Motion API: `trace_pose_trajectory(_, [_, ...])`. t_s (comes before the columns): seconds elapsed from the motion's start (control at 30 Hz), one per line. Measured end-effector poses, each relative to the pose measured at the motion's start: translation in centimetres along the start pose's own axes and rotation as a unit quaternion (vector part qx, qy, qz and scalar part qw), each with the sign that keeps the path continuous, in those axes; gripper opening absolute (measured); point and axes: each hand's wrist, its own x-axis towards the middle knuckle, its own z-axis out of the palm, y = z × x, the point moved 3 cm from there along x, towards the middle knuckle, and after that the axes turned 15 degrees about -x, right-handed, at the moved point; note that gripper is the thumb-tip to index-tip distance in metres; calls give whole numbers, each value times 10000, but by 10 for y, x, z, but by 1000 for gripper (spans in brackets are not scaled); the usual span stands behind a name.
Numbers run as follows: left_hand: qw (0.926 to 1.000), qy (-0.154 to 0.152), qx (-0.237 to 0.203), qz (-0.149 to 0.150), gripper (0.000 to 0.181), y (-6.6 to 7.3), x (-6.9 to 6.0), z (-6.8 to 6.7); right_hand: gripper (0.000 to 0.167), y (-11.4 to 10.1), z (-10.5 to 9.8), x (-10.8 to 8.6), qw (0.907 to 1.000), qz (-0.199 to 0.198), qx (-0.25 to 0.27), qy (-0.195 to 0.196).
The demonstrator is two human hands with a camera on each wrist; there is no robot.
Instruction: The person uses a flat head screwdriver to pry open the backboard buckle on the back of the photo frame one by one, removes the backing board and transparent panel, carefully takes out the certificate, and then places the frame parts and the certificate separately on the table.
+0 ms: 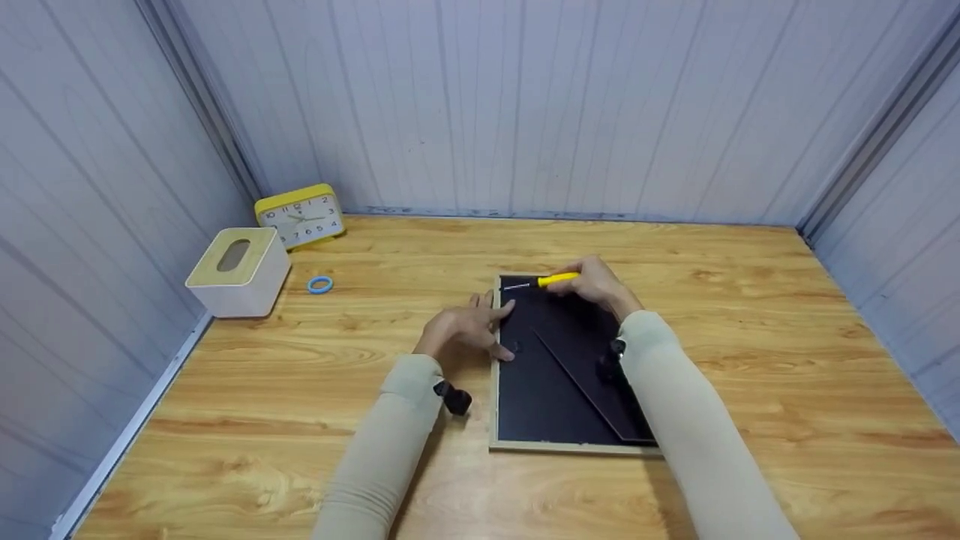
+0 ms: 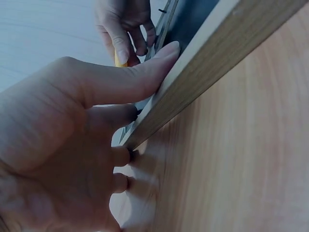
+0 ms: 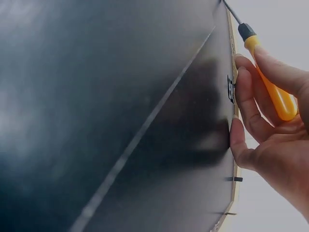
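A black panel [image 1: 547,397] in a light wooden frame [image 1: 493,405] lies on the table, a thin strut slanting across it. My left hand [image 1: 469,328] rests at the frame's left edge, thumb and index finger spread onto the panel; in the left wrist view the thumb of the left hand [image 2: 72,111] lies over the wooden edge [image 2: 193,72]. My right hand [image 1: 596,283] holds a screwdriver [image 1: 559,278] by its yellow handle, its shaft reaching the top left corner. The right wrist view shows the right hand [image 3: 270,106] around the screwdriver [image 3: 275,92], fingertips at the frame's edge.
A yellow clock [image 1: 304,217] leans near the back left wall, beside a white tissue box [image 1: 251,289] with a wooden lid. A blue ring [image 1: 319,284] lies to the box's right. Light panelled walls stand behind and on both sides of the table [image 1: 315,345].
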Motion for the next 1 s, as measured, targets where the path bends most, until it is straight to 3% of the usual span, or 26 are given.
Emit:
trace_pose_trajectory(0.2, [9998, 204, 18, -11, 104, -4, -2, -2, 33, 0, 3, 2, 10000, -18, -14, 46])
trace_pose_trajectory(0.43, [9992, 217, -340, 43, 108, -7, -4, -1, 34, -3, 9, 3, 9997, -72, -253, -2])
trace_pose_trajectory(0.73, [9984, 517, -234, -49, 108, -2, -7, -4, 34, -12, 7, 7, 9980, -206, -589, -89])
trace_pose_trajectory(0.87, [9984, 521, -216, 16, 109, 0, -5, -3, 31, -27, -3, 9, 9953, -529, -814, 6])
trace_pose_trajectory(1.0, [9987, 489, -78, 74, 110, 2, -3, -1, 23, -55, -8, 15, 9909, -902, -993, 81])
